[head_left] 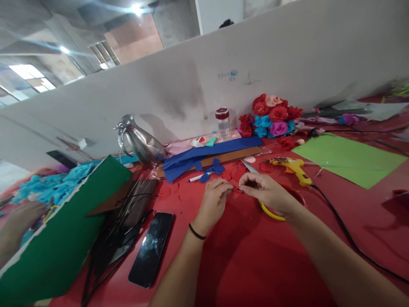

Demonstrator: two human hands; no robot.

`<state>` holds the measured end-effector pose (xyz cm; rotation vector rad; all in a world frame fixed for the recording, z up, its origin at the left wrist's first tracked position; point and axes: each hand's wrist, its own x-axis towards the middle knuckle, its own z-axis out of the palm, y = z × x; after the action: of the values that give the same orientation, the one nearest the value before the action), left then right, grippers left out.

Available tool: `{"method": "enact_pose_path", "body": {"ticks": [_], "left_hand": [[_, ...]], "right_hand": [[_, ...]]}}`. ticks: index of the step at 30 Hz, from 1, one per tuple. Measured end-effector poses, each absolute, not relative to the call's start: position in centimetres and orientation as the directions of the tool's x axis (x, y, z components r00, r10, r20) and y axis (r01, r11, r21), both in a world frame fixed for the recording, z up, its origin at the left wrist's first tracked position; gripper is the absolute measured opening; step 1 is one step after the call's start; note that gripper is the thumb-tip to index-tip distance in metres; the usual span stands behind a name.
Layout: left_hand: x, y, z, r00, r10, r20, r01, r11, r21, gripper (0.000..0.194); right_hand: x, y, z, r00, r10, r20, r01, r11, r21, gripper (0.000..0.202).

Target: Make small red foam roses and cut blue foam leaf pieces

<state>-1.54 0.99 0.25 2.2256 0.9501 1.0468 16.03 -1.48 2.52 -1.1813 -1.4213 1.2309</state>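
My left hand (214, 199) and my right hand (266, 189) meet over the red table, with fingertips pinched close together. Between them is a small red paper petal (237, 189), largely covered by the fingers. Scissors with a yellow handle (270, 213) lie under my right hand, their blades (249, 166) pointing away. More red paper petals (234, 171) are scattered just beyond the hands. Blue paper petals (217, 166) and a white marker (200, 176) lie past my left hand. To the right of my right hand rests a yellow glue gun (295, 168) with a black cord.
A phone (151, 249) and dark bag (128, 217) lie left, beside a green board (64, 230). Another person's hand (28, 215) is behind the board. Along the wall stand a metal jug (140, 140), a jar (223, 121) and paper flowers (275, 115). Green paper (348, 157) lies right.
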Motion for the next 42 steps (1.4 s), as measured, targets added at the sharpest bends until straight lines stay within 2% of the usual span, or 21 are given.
{"method": "enact_pose_path", "body": {"ticks": [7, 11, 15, 19, 29, 37, 42], "left_hand": [[-1.1, 0.8, 1.1, 0.326, 0.897, 0.300, 0.188, -0.372, 0.909, 0.016], [-0.9, 0.4, 1.5, 0.250, 0.954, 0.166, 0.068, -0.188, 0.980, 0.011], [-0.7, 0.1, 1.7, 0.234, 0.966, 0.106, 0.008, -0.111, 0.994, 0.009], [-0.5, 0.0, 1.7, 0.233, 0.967, 0.101, 0.029, -0.111, 0.993, 0.009], [-0.5, 0.1, 1.3, 0.220, 0.971, 0.090, -0.014, -0.089, 0.996, 0.012], [-0.3, 0.6, 0.1, 0.182, 0.982, 0.057, -0.214, -0.017, 0.977, 0.013], [-0.3, 0.7, -0.3, 0.172, 0.982, 0.076, -0.239, -0.033, 0.971, 0.013]], "right_hand": [[15.9, -1.2, 1.9, 0.030, 0.999, 0.045, -0.107, 0.048, -0.993, 0.019], [15.4, -1.2, 1.7, 0.018, 1.000, 0.012, -0.192, 0.016, -0.981, 0.022], [14.8, -1.4, 1.8, -0.054, 0.998, 0.019, -0.220, 0.006, -0.975, 0.023], [14.6, -1.5, 2.0, -0.044, 0.998, 0.042, -0.216, 0.031, -0.976, 0.017], [14.5, -1.6, 2.2, -0.037, 0.999, 0.025, -0.183, 0.017, -0.983, 0.016], [14.6, -1.7, 2.4, -0.008, 0.999, 0.048, -0.210, 0.045, -0.977, 0.014], [14.2, -1.8, 2.1, -0.007, 0.998, 0.063, -0.200, 0.060, -0.978, 0.013]]}}
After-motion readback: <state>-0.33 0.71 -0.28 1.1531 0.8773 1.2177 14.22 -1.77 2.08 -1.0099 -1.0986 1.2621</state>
